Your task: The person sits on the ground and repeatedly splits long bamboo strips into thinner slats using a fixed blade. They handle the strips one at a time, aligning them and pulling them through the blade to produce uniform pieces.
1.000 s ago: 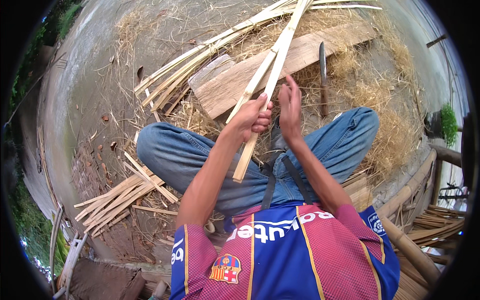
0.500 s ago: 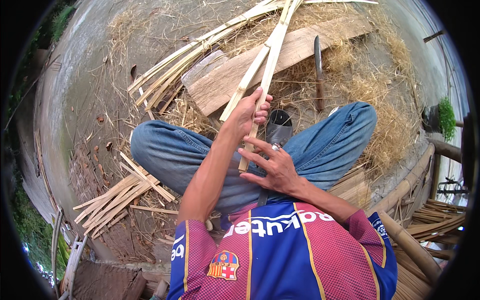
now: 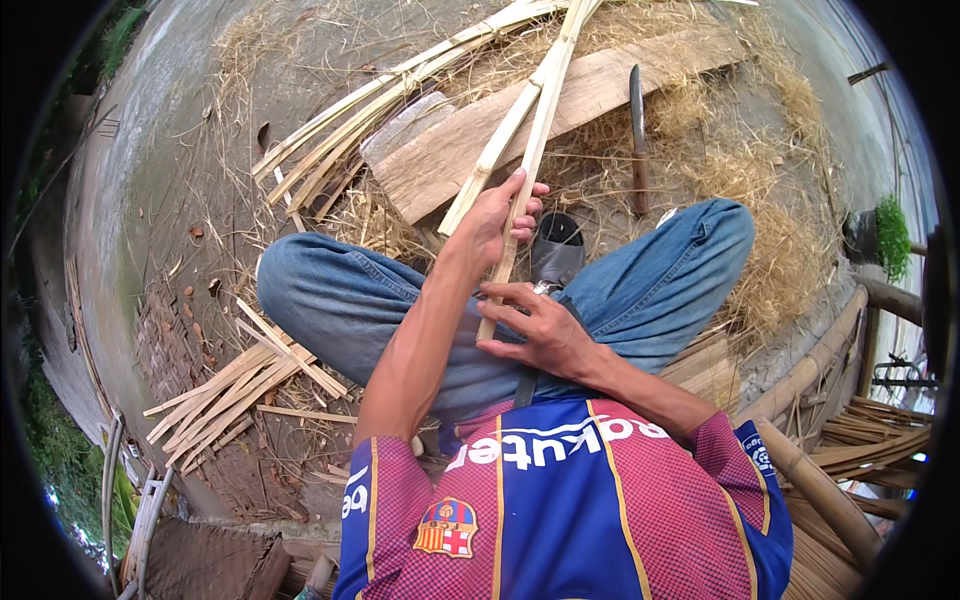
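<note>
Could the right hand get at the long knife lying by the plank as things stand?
Probably yes: the right hand rests at the bamboo strip's near end, and the knife lies uncovered on straw beyond the right knee, nothing between.

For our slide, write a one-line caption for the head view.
Seated cross-legged, a person grips split bamboo strips in the left hand, right hand at their lower end.
</note>
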The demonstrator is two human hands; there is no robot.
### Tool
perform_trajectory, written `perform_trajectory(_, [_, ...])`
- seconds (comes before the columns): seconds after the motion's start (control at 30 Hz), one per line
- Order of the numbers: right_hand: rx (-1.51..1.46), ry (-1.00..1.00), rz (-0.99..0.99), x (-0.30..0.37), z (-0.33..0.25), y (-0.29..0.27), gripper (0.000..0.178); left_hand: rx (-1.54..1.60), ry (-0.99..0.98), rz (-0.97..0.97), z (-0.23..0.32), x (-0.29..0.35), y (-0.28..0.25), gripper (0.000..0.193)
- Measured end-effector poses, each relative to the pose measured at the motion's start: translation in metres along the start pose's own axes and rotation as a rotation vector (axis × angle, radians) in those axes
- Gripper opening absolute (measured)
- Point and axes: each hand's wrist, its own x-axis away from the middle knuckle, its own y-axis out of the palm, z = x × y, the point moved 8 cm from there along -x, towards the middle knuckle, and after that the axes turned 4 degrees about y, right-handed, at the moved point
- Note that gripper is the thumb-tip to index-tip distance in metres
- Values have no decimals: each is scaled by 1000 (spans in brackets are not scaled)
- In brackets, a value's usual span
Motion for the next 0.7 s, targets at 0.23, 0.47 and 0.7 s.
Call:
perform_trajectory(0.23, [-29, -17, 1, 0, -4, -5, 42, 99, -22, -18, -3, -1, -3, 35])
perform_trajectory(0.47, [-88, 5, -230, -15, 7, -13, 21, 120, -15, 22, -3, 0, -6, 32])
perform_trajectory(0.7, [-33, -10, -427, -28, 7, -1, 14, 84, -14, 26, -9, 1, -3, 34])
